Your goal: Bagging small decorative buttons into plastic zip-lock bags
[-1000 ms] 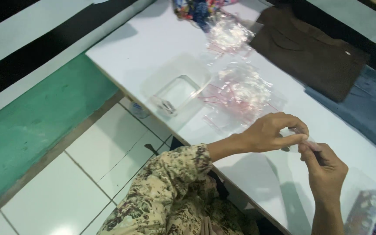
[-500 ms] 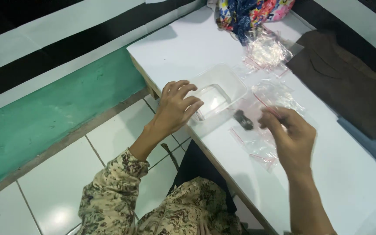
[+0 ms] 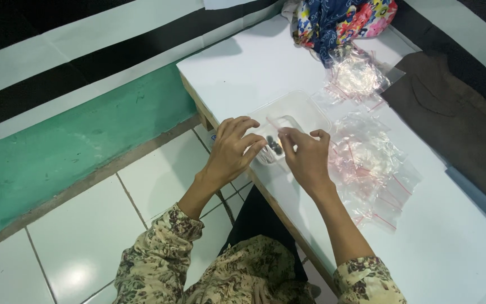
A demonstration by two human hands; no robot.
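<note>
- left hand (image 3: 233,151) sits at the bench's (image 3: 243,67) near-left edge, fingers curled loosely against the clear plastic tray (image 3: 296,110); whether they grip it I cannot tell
- small dark pieces (image 3: 275,146) lie in the tray's near end, between both hands
- right hand (image 3: 309,157) just beside them, thumb and forefinger pinched on a small clear bag (image 3: 279,121)
- pile of clear zip bags (image 3: 369,163) lies right of that hand; another heap (image 3: 358,73) towards the far edge
- flowered cloth (image 3: 344,19) at the far corner; brown cloth (image 3: 457,121) at the right edge

A white table (image 3: 265,62) is standing over glossy white floor tiles (image 3: 80,236). Light is glinting off them beside a green, black and white striped wall (image 3: 68,135).
</note>
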